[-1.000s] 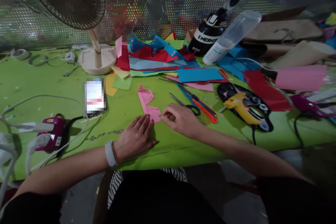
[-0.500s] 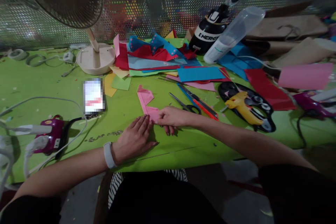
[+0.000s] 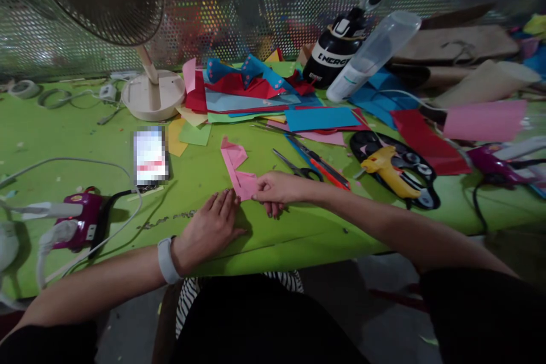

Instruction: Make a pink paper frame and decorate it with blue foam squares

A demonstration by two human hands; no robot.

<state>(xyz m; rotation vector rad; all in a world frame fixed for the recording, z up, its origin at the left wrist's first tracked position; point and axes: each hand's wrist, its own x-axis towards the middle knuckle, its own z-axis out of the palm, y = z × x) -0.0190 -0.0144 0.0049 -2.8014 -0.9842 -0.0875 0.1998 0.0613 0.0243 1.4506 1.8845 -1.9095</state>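
Note:
A folded strip of pink paper [image 3: 245, 184] lies on the green tabletop in front of me, its upper end bent over into a pointed flap. My right hand [image 3: 279, 187] pinches the paper's lower right edge between thumb and curled fingers. Palm down on the table, my left hand [image 3: 211, 224] has its fingers stretched out, their tips beside the paper's lower left corner. Whether those tips touch the paper I cannot tell. To the right of the paper are dark scissors [image 3: 307, 172] and an orange utility knife [image 3: 331, 169].
A yellow glue gun [image 3: 390, 172] rests on a black tray at right. Coloured paper sheets [image 3: 324, 119], a black bottle [image 3: 328, 60] and a fan [image 3: 156, 96] stand along the back. At left are a phone [image 3: 150, 156], a purple power strip [image 3: 81, 219] and cables.
My left hand has slid slightly left and down, away from the paper's lower edge, uncovering more of it. My right hand keeps its pinch on the paper. The view has shifted a little.

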